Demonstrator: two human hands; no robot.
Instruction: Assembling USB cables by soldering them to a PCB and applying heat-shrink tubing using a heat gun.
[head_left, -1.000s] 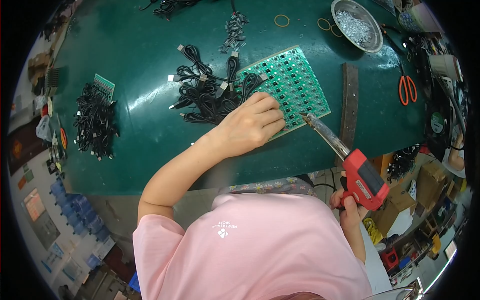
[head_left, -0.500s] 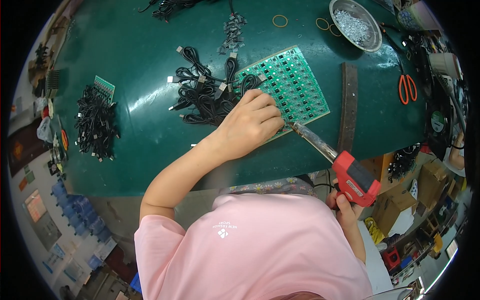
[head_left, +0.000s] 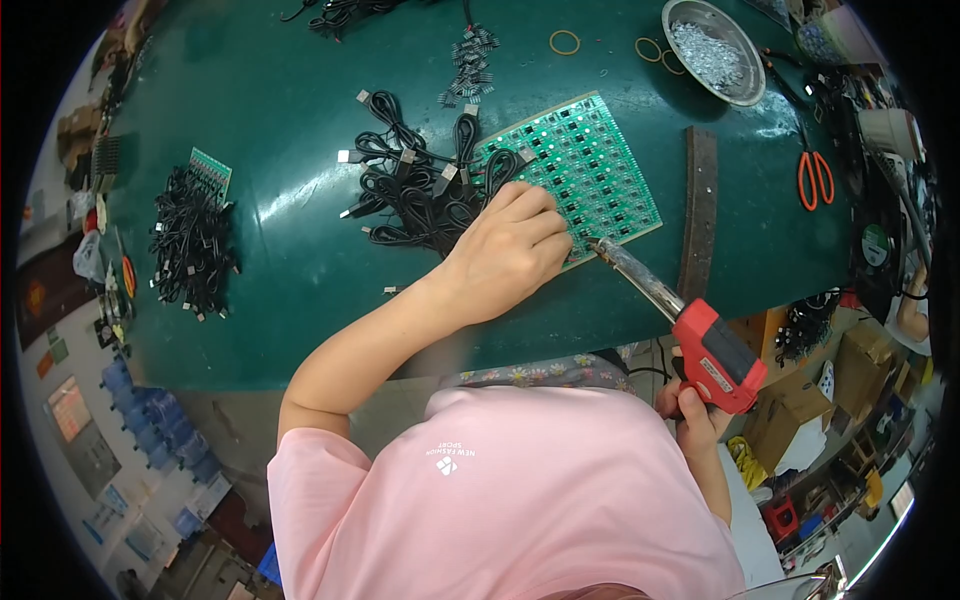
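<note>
My right hand (head_left: 698, 412) grips a red and black soldering gun (head_left: 718, 357) by its handle. Its metal barrel slants up to the left, with the tip at the near edge of a green circuit board panel (head_left: 600, 170). Over the panel's near left part lies my left hand (head_left: 515, 243), fingers pinched together close to the tip. What the pinch holds is hidden under the fingers. A coiled black USB cable (head_left: 500, 170) comes out from behind this hand. Just left is a heap of black USB cables (head_left: 410, 195) with metal plugs, partly over the panel.
A metal bowl (head_left: 715, 50) of silvery bits stands at the far right, near orange-handled scissors (head_left: 815, 178). A dark flat bar (head_left: 698, 215) lies right of the panel. Another cable bundle (head_left: 190, 240) sits at left. Small black parts (head_left: 468, 65) and rubber bands (head_left: 565, 42) lie farther back.
The soldering gun and its tip have moved slightly right along the panel's near edge. My left hand has shifted a little right too, its fingers still pinched.
</note>
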